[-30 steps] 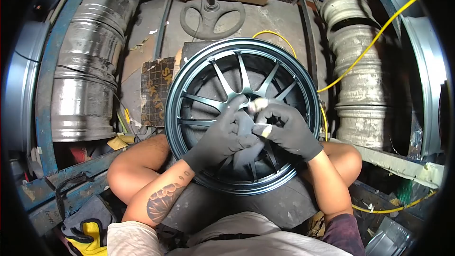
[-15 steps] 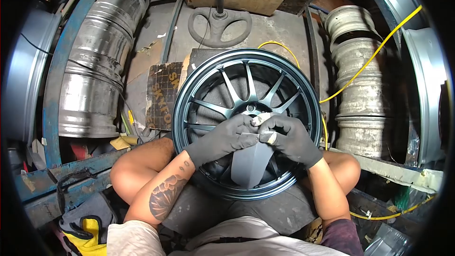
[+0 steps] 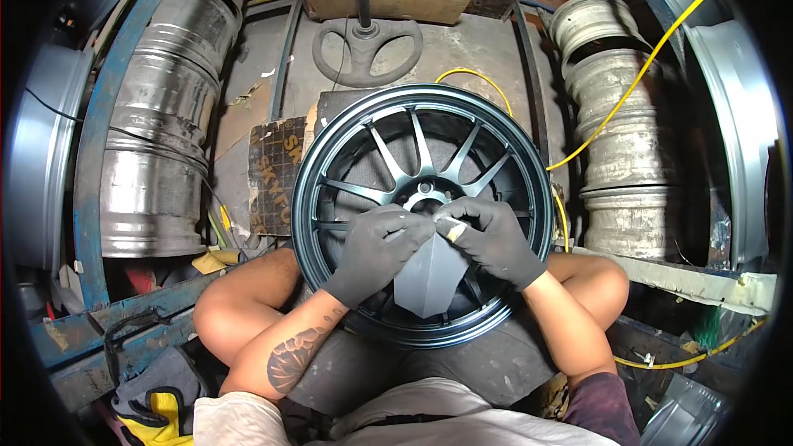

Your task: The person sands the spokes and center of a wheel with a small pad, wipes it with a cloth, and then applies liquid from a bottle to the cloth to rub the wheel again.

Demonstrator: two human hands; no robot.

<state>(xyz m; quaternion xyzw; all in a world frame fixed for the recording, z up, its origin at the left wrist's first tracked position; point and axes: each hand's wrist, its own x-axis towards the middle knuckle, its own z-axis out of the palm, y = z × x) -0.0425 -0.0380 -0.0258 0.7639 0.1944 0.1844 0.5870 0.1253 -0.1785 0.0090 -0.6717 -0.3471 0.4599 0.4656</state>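
A dark multi-spoke wheel rim [image 3: 421,149] lies across my lap. Over its lower half hangs a folded grey sheet [image 3: 429,277], creased down the middle. My left hand [image 3: 382,249], in a dark glove, pinches the sheet's upper left edge. My right hand [image 3: 494,241], gloved too, is closed at the sheet's upper right corner, close to the left fingertips. Something pale shows at the right fingertips; I cannot make out whether it is a worn glove tip or a small piece. The hub of the rim is just above both hands.
Metal rims [image 3: 157,190] are stacked along the left, and worn pale rims [image 3: 624,132] along the right. A steering-wheel-shaped part [image 3: 368,74] stands beyond the wheel. A yellow hose [image 3: 615,120] crosses the right side. Yellow-grey gloves [image 3: 161,413] lie at lower left.
The view has shifted slightly. Both hands have changed their finger positions at the sheet's top, and the sheet now hangs wider, with its centre crease showing.
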